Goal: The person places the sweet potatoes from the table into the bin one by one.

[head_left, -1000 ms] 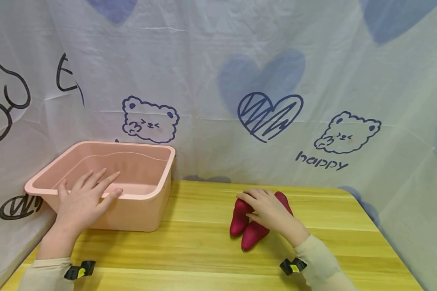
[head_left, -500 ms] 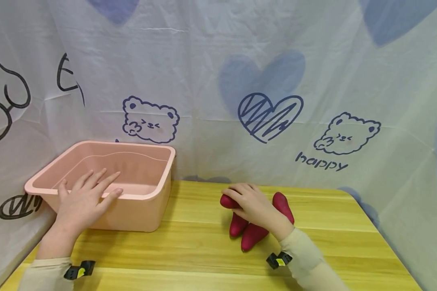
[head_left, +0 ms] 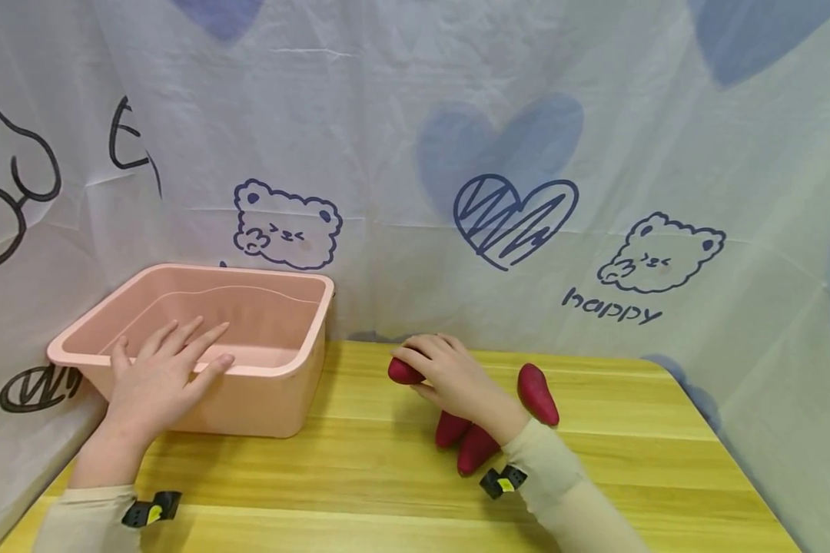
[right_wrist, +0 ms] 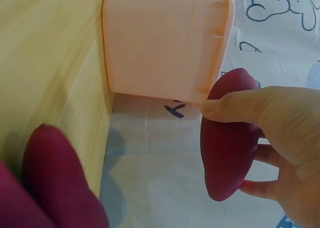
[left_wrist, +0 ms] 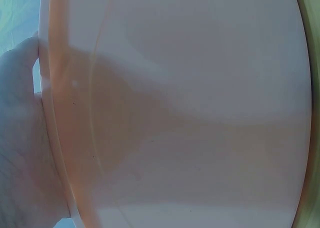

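A purple-red sweet potato [head_left: 404, 372] is in my right hand [head_left: 453, 376], up off the table and over the area between the bin and the other roots. The right wrist view shows thumb and fingers gripping that sweet potato [right_wrist: 227, 143] round its middle. Two more sweet potatoes lie side by side under my right forearm: the left one [head_left: 451, 430] and the front one [head_left: 477, 451], both partly covered. Another sweet potato [head_left: 537, 394] rests to their right. My left hand [head_left: 157, 380] lies over the near rim of a pink plastic bin [head_left: 263, 407], fingers spread above its opening.
The wooden table [head_left: 360, 476] carries the bin at its left end. A white printed cloth [head_left: 401, 292] hangs close behind the table and at both sides. In the left wrist view, the bin's outer wall [left_wrist: 210, 87] fills most of the frame.
My right hand has lifted a sweet potato from the group and carried it left toward the bin, uncovering the rightmost root. The left hand stays on the bin's rim.
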Motion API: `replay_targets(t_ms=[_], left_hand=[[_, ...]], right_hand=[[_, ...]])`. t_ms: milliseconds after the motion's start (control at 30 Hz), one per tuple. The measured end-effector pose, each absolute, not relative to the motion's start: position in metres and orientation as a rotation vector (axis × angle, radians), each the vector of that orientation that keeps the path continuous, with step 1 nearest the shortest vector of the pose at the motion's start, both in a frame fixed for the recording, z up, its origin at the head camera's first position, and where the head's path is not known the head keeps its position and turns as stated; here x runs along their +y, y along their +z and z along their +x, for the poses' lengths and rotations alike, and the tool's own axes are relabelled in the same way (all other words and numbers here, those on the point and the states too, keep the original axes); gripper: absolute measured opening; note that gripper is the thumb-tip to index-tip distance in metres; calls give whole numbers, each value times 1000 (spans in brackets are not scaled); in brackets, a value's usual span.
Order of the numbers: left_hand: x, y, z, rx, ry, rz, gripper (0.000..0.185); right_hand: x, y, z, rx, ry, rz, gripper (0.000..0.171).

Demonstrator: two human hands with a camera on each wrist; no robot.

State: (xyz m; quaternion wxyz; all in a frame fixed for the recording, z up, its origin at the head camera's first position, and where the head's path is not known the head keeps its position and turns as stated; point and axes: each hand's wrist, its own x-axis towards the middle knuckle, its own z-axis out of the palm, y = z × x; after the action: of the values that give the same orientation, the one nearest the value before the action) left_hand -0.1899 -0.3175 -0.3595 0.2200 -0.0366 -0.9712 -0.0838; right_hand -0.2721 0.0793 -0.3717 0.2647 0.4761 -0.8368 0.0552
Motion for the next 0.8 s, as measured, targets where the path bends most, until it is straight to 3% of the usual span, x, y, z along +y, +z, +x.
replay_targets(t_ms=[800], left_hand=[[-318, -359, -190, -2679, -240, -120, 59]], right_hand=[[31, -349, -276, -2154, 226, 1258, 51]])
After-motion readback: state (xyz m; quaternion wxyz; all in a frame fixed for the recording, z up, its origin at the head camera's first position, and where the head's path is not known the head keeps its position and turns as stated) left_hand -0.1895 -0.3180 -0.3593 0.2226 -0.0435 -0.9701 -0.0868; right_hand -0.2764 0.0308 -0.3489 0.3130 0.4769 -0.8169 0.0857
